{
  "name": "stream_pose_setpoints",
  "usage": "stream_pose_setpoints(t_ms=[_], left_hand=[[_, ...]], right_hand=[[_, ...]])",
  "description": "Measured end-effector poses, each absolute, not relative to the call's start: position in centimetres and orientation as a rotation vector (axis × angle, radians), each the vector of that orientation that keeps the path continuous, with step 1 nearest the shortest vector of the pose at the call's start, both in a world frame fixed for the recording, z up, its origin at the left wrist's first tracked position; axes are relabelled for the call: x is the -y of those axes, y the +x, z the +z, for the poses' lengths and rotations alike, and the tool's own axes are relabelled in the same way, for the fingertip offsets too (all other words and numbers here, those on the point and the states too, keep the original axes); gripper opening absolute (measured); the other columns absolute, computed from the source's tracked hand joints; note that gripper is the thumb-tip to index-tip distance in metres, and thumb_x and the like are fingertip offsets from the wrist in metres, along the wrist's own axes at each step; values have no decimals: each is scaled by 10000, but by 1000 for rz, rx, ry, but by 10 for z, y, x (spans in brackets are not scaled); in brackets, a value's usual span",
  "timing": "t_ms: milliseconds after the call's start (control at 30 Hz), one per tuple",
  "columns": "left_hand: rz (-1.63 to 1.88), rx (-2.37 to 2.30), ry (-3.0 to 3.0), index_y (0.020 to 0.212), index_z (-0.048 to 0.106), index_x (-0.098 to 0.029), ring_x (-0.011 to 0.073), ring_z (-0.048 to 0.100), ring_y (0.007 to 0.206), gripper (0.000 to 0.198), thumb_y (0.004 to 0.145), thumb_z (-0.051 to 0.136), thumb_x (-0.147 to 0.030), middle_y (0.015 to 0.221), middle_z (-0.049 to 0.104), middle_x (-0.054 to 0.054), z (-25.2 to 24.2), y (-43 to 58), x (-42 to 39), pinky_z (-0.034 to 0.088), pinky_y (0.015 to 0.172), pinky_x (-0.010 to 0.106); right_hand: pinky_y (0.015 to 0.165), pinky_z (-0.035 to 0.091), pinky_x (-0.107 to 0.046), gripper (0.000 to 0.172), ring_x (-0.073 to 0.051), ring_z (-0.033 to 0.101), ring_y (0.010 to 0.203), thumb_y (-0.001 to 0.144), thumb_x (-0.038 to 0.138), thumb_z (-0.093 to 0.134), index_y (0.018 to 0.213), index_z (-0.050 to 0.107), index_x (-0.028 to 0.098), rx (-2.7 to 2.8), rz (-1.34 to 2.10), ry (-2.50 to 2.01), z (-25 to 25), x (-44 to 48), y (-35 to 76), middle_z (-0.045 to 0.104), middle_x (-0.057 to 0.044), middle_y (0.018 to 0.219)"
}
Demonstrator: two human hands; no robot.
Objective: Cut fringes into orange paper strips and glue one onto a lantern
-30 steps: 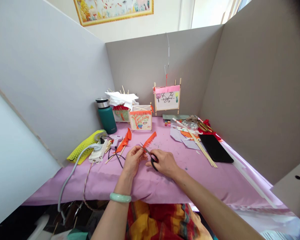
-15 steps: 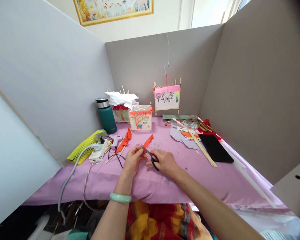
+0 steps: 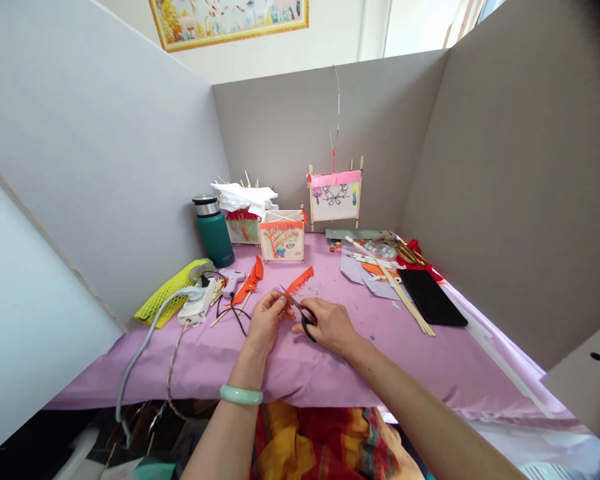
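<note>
My left hand (image 3: 267, 319) pinches the near end of a fringed orange paper strip (image 3: 300, 281), which sticks up and away to the right. My right hand (image 3: 330, 325) grips black-handled scissors (image 3: 301, 312); their blades point left at the strip, close to my left fingertips. Both hands hover just above the purple tablecloth (image 3: 370, 360) near the table's front middle. A pale green bangle (image 3: 241, 395) circles my left wrist.
Paper lanterns (image 3: 281, 239) (image 3: 335, 194) stand at the back, with a green flask (image 3: 213, 231) to their left. A glue gun (image 3: 231, 280), power strip (image 3: 197, 303) and yellow mesh (image 3: 167, 292) lie left. Wooden sticks (image 3: 401, 290), paper scraps and a black tablet (image 3: 431, 297) lie right. Grey partition walls enclose the table.
The orange strip dipped and shortened half a second ago, then swung back up to the right. Hands and scissors stay almost in place.
</note>
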State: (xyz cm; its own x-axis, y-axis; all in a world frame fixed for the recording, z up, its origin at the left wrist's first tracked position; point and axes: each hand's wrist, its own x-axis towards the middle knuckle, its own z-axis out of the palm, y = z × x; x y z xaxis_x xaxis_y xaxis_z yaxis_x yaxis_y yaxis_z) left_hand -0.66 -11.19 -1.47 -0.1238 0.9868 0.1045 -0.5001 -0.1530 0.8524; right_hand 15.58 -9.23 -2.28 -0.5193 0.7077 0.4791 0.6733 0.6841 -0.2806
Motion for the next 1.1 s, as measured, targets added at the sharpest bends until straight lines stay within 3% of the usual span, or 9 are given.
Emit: stream_pose_setpoints(t_ms=[1100], left_hand=[[1620, -794, 802, 758, 573, -148, 110, 592, 519, 333, 590, 805, -319, 566, 627, -21, -19, -9, 109, 495, 549, 235]], right_hand=[[648, 384, -253, 395, -172, 631, 767, 823, 538, 585, 1043, 599, 210, 2355, 63, -1073, -23, 93, 155, 686, -36, 889]])
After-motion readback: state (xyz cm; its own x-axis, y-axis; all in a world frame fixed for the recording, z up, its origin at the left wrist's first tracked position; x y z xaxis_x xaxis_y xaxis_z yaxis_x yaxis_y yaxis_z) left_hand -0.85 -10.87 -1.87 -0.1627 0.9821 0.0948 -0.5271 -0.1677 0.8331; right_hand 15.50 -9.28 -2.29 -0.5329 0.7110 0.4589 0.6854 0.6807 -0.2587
